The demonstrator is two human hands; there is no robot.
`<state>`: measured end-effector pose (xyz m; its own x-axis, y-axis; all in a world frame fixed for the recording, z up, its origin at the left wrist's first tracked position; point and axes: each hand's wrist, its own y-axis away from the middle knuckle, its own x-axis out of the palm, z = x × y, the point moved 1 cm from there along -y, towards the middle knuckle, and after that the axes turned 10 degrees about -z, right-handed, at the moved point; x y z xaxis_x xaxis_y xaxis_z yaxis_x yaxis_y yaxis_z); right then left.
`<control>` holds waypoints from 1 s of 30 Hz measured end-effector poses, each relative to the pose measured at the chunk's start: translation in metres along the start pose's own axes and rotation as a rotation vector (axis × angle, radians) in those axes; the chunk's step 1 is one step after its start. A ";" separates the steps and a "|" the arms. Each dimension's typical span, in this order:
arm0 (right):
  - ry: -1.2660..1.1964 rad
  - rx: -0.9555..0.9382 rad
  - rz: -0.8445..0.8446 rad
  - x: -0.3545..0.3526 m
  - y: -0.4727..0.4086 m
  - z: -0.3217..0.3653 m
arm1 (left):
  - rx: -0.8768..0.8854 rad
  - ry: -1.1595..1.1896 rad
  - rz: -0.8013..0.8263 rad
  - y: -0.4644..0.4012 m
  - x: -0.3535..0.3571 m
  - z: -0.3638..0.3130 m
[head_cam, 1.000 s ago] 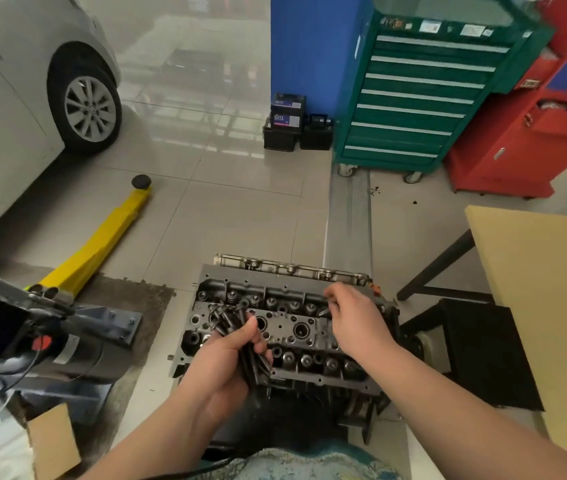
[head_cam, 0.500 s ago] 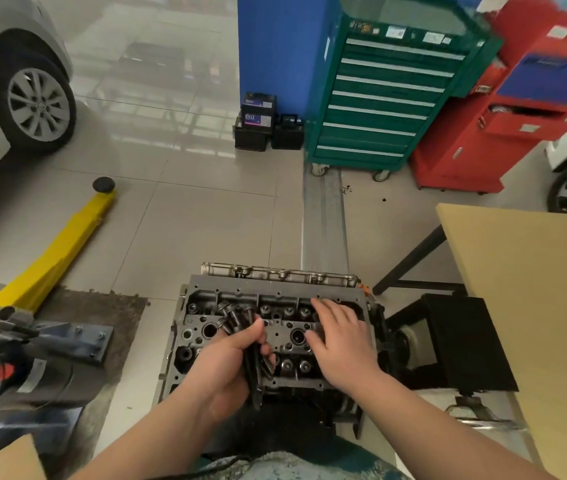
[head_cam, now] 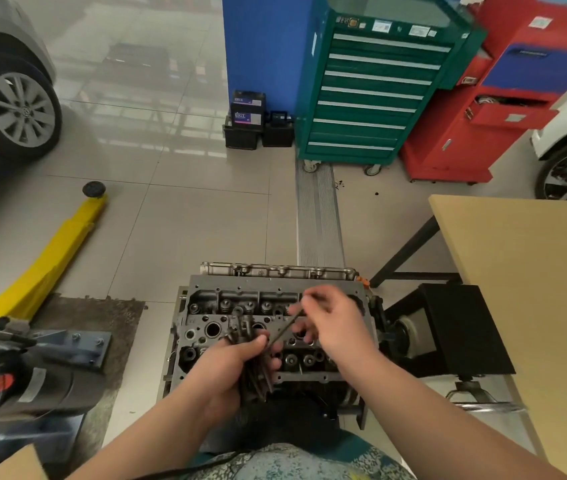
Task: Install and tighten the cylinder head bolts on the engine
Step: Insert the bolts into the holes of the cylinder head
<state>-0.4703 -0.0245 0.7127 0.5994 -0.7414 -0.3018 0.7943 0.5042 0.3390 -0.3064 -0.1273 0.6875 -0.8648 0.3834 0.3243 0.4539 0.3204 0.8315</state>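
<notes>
A grey cylinder head [head_cam: 240, 299] with several round bores and valve springs sits on an engine stand in front of me. My left hand [head_cam: 226, 365] grips a bundle of long dark head bolts [head_cam: 251, 358], heads up, over the head's near left part. My right hand [head_cam: 334, 323] pinches a single bolt [head_cam: 284, 329] that slants from the bundle up to my fingers, above the right half of the head. The bolt's head is hidden in my fingers.
A tan table [head_cam: 524, 289] stands at the right, with a black stand part [head_cam: 462, 330] beside the engine. A yellow floor jack [head_cam: 50, 258] and a grey machine [head_cam: 32, 368] lie to the left. A green tool cabinet [head_cam: 372, 95], a red cabinet [head_cam: 483, 126] and car wheels stand farther back.
My right hand left the far right of the head, came to the bundle and has drawn one bolt out of it. My left hand kept holding the bundle.
</notes>
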 end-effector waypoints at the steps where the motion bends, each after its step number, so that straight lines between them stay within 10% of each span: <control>1: -0.102 -0.014 -0.057 -0.003 -0.003 0.003 | 0.012 0.038 -0.029 -0.002 -0.004 -0.002; 30: 0.391 -0.332 -0.002 0.026 -0.031 -0.025 | 0.008 0.071 -0.037 0.004 -0.042 0.002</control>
<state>-0.4770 -0.0479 0.6723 0.5399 -0.5530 -0.6346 0.7459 0.6637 0.0562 -0.2676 -0.1401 0.6766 -0.8939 0.3085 0.3252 0.4230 0.3406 0.8397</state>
